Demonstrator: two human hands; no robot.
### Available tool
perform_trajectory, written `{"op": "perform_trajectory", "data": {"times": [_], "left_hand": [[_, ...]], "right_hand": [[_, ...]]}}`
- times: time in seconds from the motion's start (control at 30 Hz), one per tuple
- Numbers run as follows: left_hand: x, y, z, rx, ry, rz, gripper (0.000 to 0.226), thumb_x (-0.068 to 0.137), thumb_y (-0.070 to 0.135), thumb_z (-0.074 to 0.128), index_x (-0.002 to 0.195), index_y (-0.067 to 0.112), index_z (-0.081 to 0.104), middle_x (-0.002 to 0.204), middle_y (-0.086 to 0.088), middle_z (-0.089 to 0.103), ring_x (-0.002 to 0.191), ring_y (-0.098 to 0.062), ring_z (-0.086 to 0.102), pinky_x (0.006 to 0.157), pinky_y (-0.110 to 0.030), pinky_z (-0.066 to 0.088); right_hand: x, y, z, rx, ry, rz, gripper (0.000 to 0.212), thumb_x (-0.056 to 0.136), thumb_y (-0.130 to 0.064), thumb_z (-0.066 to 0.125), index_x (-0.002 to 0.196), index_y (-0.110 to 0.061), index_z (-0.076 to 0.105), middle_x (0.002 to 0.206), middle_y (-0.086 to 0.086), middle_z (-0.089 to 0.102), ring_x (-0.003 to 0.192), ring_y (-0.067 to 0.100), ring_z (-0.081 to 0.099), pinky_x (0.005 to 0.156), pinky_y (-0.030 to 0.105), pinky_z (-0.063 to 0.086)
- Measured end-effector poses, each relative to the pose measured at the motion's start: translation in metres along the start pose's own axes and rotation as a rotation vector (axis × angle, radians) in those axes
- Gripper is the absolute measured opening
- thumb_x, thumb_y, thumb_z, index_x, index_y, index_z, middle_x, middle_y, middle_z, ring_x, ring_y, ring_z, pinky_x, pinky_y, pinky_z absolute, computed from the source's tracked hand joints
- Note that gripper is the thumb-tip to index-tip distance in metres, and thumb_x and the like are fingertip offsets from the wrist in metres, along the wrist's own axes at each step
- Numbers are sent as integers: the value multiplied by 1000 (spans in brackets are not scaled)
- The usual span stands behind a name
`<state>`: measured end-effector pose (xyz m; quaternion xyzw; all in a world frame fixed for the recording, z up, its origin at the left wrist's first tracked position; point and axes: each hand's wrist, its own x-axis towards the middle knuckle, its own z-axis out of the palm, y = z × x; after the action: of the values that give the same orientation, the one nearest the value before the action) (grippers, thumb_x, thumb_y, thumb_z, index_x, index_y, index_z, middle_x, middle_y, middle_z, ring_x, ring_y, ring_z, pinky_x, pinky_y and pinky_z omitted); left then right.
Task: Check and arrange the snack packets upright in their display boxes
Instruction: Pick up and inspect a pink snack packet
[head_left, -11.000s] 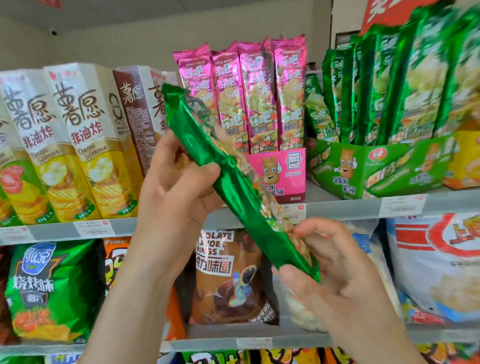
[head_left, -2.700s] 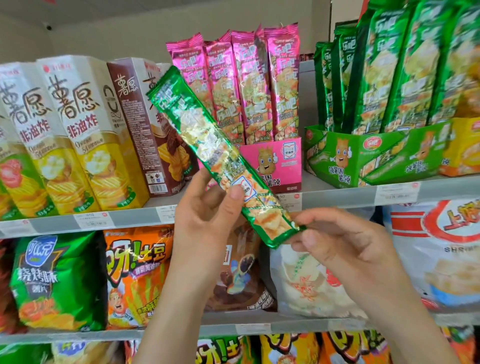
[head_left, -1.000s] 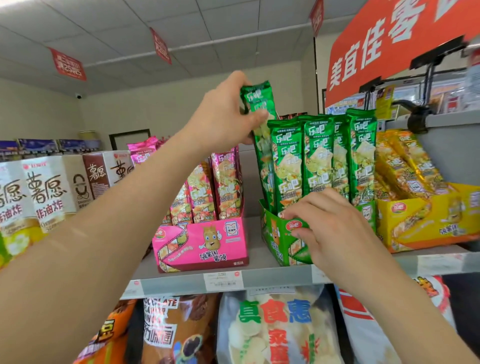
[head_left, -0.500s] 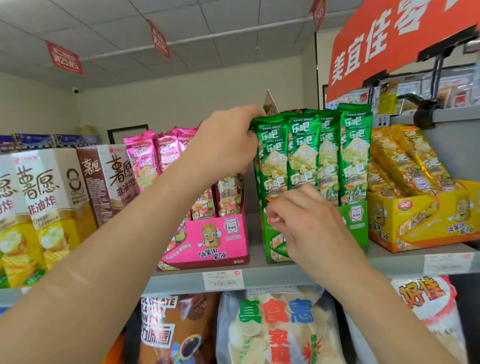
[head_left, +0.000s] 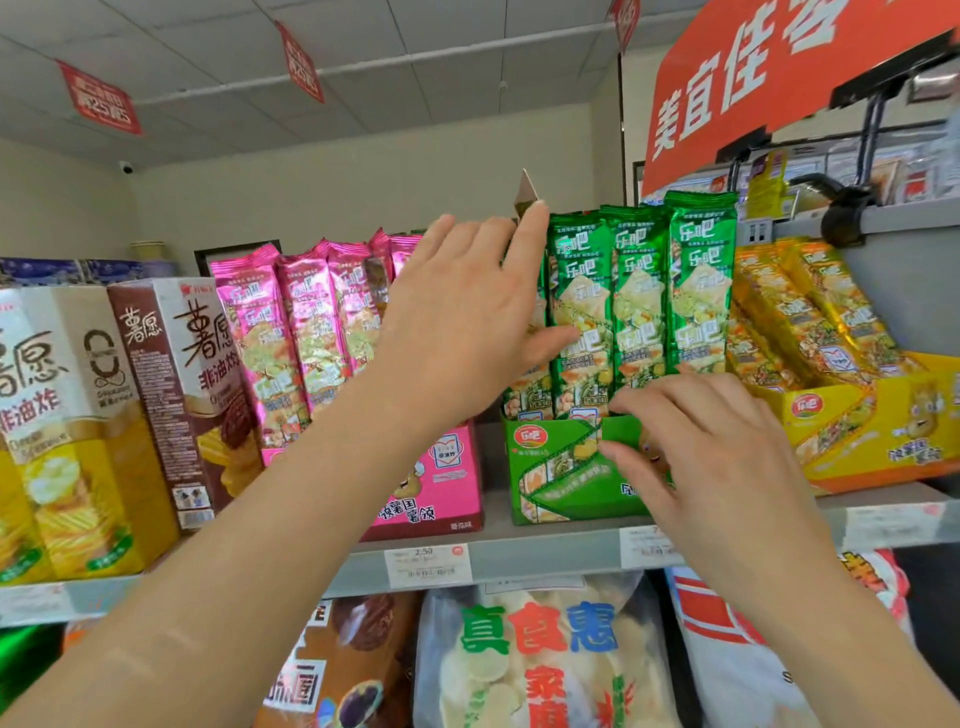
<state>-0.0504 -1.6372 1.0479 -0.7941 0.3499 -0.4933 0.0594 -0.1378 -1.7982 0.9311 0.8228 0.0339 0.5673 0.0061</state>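
Shop shelf (head_left: 545, 551) at eye height, ceiling tiles above. Half a second ago my left hand (head_left: 467, 332) was curled over the top of the green packets (head_left: 639, 296); now it has let go and lies flat, fingers straight, against the left side of the row, thumb across the end packet's front. So the one I checked looks home, upright in the green display box (head_left: 550, 467). My right hand (head_left: 711, 447) rests loosely spread on the box front, gripping nothing
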Motion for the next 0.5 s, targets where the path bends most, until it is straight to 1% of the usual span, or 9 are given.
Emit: {"op": "perform_trajectory", "data": {"times": [0.07, 0.17, 0.27, 0.33, 0.4, 0.47, 0.5], "left_hand": [[2, 0, 3, 25, -9, -16, 90, 88, 69, 44, 152, 10, 22, 137, -9, 50, 126, -31, 45, 115, -43, 23], [3, 2, 5, 35, 1, -26, 87, 87, 70, 44, 150, 12, 27, 136, -8, 51, 127, -31, 46, 116, -44, 20], [-2, 3, 5, 30, 65, -11, 85, 88, 67, 46, 150, 11, 29, 145, -9, 43, 136, -29, 37, 118, -45, 18], [-13, 4, 6, -29, 148, -8, 76, 90, 55, 55, 147, 9, 37, 148, -13, 42, 137, -32, 37, 117, -47, 23], [-26, 3, 7, -102, 265, -24, 61, 91, 39, 61, 140, 5, 48, 143, -18, 47, 131, -37, 43, 112, -48, 31], [-37, -5, 6, -125, 368, -71, 51, 91, 27, 59, 135, 2, 53, 141, -21, 49, 128, -40, 46, 109, -50, 35], [-40, -11, 5, -114, 393, -102, 49, 92, 24, 56, 135, 1, 52, 142, -22, 48, 129, -41, 45, 109, -51, 34]], "right_hand": [[2, 5, 2, 47, 8, -35, 22, 91, -29, 66, 99, -9, 70, 92, 8, 64, 87, 32, 56, 69, 42, 48], [6, 13, 6, 86, 6, -67, 22, 83, -24, 68, 95, -6, 71, 88, 10, 64, 84, 34, 56, 69, 44, 50], [8, 20, 9, 93, 3, -78, 18, 86, -21, 70, 96, -6, 71, 88, 10, 63, 84, 32, 53, 71, 41, 47], [8, 22, 9, 97, -4, -75, 19, 87, -24, 69, 97, -9, 70, 90, 8, 63, 87, 29, 51, 73, 36, 43], [7, 22, 9, 114, -12, -72, 23, 83, -27, 68, 98, -10, 70, 91, 7, 62, 89, 27, 50, 73, 35, 42], [7, 22, 9, 134, -12, -69, 24, 81, -28, 69, 98, -10, 70, 91, 7, 62, 90, 26, 49, 75, 33, 41], [7, 21, 9, 143, -12, -66, 24, 81, -27, 70, 98, -10, 70, 91, 7, 62, 90, 26, 49, 75, 32, 40]]}}
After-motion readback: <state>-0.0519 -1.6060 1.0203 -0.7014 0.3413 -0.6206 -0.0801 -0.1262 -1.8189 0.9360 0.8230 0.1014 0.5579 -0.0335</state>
